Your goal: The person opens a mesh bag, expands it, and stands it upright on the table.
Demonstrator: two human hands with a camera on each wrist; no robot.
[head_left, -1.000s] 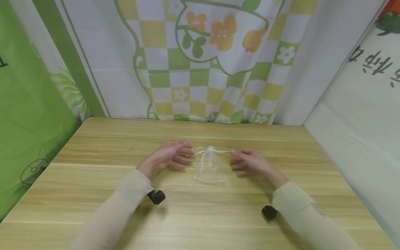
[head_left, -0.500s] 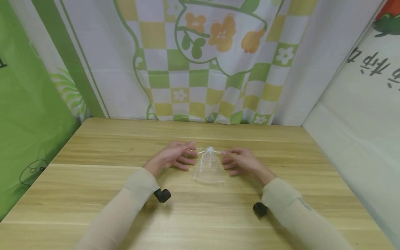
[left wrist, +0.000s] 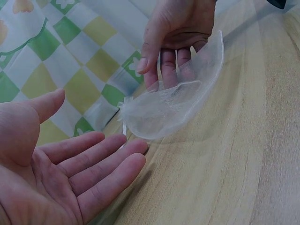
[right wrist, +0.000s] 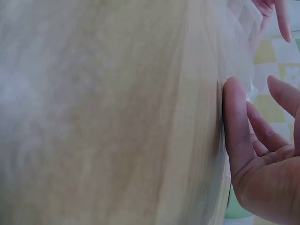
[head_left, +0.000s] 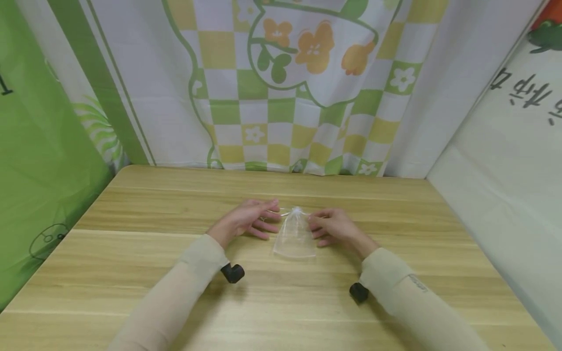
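A small sheer white drawstring pouch [head_left: 295, 239] lies on the wooden table, its neck gathered and its wider end toward the person. Thin pale strings run out from the neck to both sides. My left hand [head_left: 250, 219] is left of the neck, palm turned inward, fingers extended and thumb apart in the left wrist view, with nothing between them. My right hand [head_left: 338, 228] is at the pouch's right edge. In the left wrist view its fingers [left wrist: 168, 70] show behind the sheer fabric. The right wrist view shows its thumb [right wrist: 283, 93] standing apart from gently bent fingers.
The wooden table [head_left: 281, 302] extends around the pouch. A checked, flowered curtain [head_left: 290, 112] hangs along its back edge. Green fabric [head_left: 48, 161] stands at the left and a white panel with writing [head_left: 505, 161] at the right. Black wrist cameras [head_left: 359, 292] sit below the cuffs.
Both hands have moved inward to the pouch, the right one farther, from the end of the right string to the pouch's edge. The pouch has stayed in place.
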